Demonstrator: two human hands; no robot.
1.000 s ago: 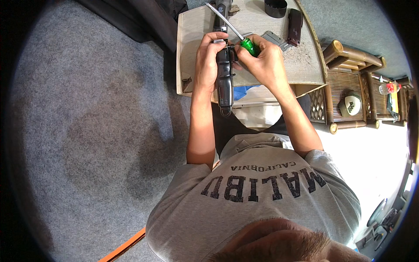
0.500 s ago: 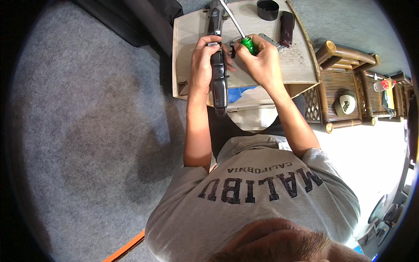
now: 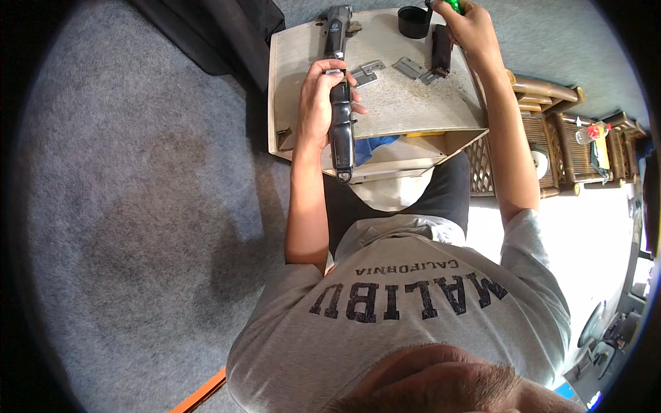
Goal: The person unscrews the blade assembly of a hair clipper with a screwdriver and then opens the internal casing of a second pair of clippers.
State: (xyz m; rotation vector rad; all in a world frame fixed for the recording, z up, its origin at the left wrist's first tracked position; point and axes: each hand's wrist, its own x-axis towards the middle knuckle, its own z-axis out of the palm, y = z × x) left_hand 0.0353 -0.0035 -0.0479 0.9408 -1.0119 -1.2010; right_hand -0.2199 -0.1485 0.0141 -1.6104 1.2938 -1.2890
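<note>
In my left hand (image 3: 319,103) is a glossy black hair clipper (image 3: 342,141), its fingers wrapped round the upper end. The body hangs past the near edge of the small wooden table. Beyond it lies a second, grey-black clipper (image 3: 336,31). My right hand (image 3: 475,29) is raised at the far right, closed on a screwdriver (image 3: 454,5) with a green handle; its shaft is mostly out of sight. Close by stand a round black cup (image 3: 414,23) and a long dark maroon casing (image 3: 441,49). Flat metal blade pieces (image 3: 411,67) are scattered mid-table.
The table (image 3: 399,110) has an open shelf with a blue cloth (image 3: 374,149) inside. Bamboo chairs (image 3: 551,93) stand to the right, bearing a pale cap (image 3: 540,164) and a plastic bottle (image 3: 589,134). Dark fabric (image 3: 220,34) hangs at the far left.
My right hand has carried the screwdriver away from the clipper, rightward and farther off, to beside the black cup. The left hand keeps its hold, nearly still.
</note>
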